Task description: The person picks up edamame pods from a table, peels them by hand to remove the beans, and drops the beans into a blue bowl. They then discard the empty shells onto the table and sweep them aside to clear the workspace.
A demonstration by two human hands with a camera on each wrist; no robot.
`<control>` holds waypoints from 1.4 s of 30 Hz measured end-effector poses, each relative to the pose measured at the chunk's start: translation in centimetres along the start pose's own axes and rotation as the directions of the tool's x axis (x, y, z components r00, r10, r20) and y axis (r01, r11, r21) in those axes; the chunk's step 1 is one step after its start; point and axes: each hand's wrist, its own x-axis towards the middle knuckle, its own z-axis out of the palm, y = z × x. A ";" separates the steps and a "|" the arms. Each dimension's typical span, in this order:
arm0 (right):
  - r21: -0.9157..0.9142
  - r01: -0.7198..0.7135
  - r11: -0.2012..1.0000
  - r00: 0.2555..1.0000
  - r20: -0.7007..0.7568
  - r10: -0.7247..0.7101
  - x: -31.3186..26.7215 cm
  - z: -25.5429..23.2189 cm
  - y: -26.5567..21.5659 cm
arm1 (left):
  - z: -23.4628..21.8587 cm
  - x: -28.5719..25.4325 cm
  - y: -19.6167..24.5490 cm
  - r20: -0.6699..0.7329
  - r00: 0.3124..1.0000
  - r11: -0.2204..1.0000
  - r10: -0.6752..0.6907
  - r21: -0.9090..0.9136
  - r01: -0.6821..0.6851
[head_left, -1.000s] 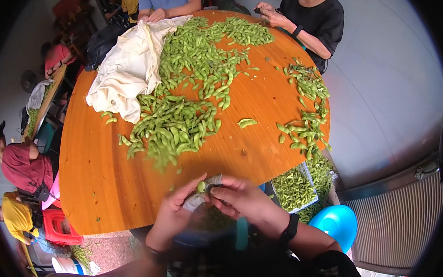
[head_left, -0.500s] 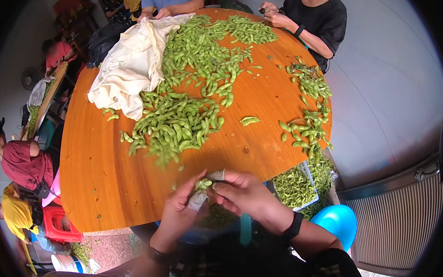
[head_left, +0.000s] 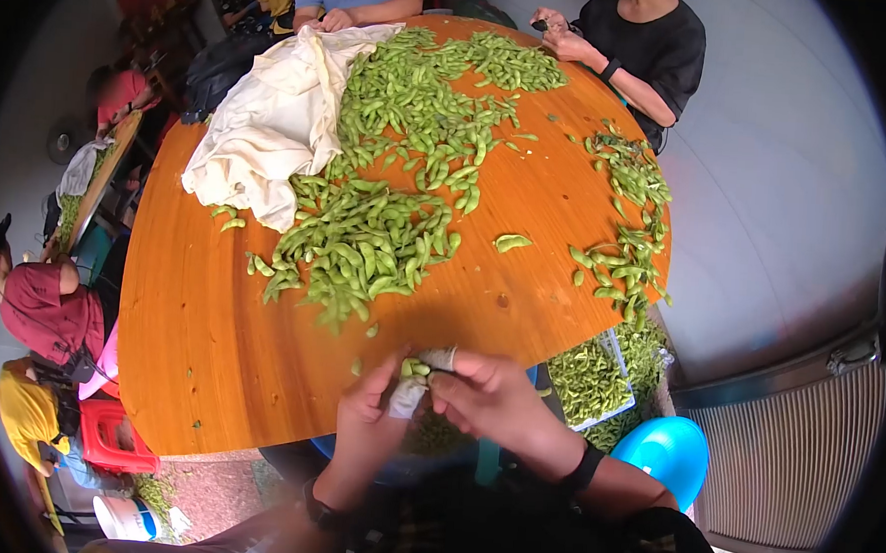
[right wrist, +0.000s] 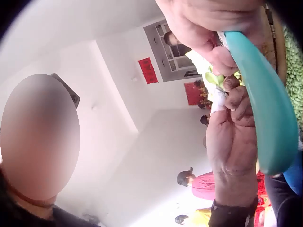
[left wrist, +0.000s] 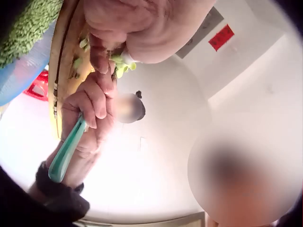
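In the head view, my left hand (head_left: 366, 413) holds pale green soybean pods (head_left: 415, 367) by its fingertips, over the near table edge. White wrapping (head_left: 407, 398) covers the left thumb. Facing it, my right hand (head_left: 496, 404) has curled fingers around a tool with a long teal handle (right wrist: 265, 109); the tool's working end is hidden in the hand. Its thumb and wrapped index finger (head_left: 439, 357) meet the pods. The left wrist view also shows the teal handle (left wrist: 67, 151) sticking out below the right fist. Beneath both hands is a tub of green beans (head_left: 435, 434).
Heaps of soybean pods (head_left: 365, 242) and a cream cloth (head_left: 271, 117) lie on the round wooden table (head_left: 208, 364). More pods (head_left: 624, 256) line its right edge. A crate of pods (head_left: 588, 379) and a blue basin (head_left: 664, 458) stand at right. Several people sit around.
Both hands stay close together and shift slightly right in the head view, as does the table. Between the fingertips, the pale green pods show more plainly than a second ago.
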 end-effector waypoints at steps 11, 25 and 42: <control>0.138 -0.022 0.990 1.000 0.006 0.021 -1.2 1.5 0.2 | -0.4 -0.2 1.3 0.045 0.996 0.974 -0.077 -0.209 0.085; 0.220 -0.024 0.975 0.996 -0.081 0.043 -1.6 3.0 -0.2 | -2.5 0.0 0.5 0.176 0.947 0.929 -0.270 -0.210 0.304; 0.253 0.068 0.965 0.960 -0.280 0.006 -1.1 0.1 -1.2 | -3.7 -0.3 2.0 0.130 0.991 0.974 -0.019 0.227 -0.011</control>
